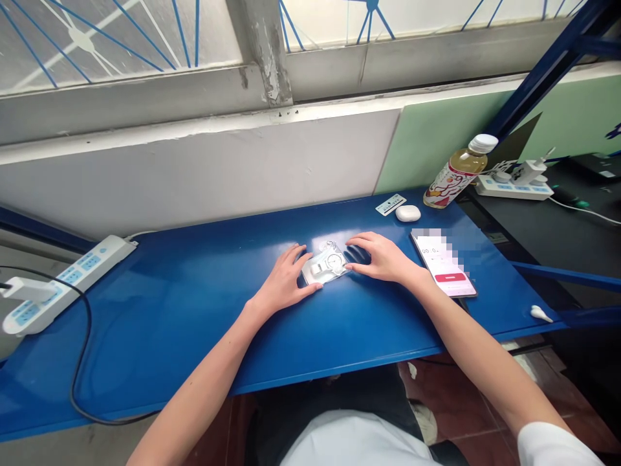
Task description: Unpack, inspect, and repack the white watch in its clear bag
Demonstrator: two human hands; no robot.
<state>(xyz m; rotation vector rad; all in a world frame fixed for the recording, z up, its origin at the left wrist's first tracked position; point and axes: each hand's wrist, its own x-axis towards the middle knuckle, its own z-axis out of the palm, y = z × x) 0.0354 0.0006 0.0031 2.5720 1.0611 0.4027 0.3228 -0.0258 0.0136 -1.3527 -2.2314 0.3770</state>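
Note:
A small clear packet lies flat on the blue tabletop between my hands. Inside it show a whitish block-like shape and a round ring-shaped outline; I cannot make out exactly what they are. My left hand is at the packet's left side, fingers apart, with the thumb along its near edge. On the other side is my right hand, its fingers spread and curved. The right thumb reaches the packet's right edge, and whether it presses on it is unclear. Neither hand lifts the packet.
A phone with a lit screen lies right of my right hand. Behind are a white earbud case, a card and a drink bottle. One earbud lies near the right edge. A power strip with black cable sits left.

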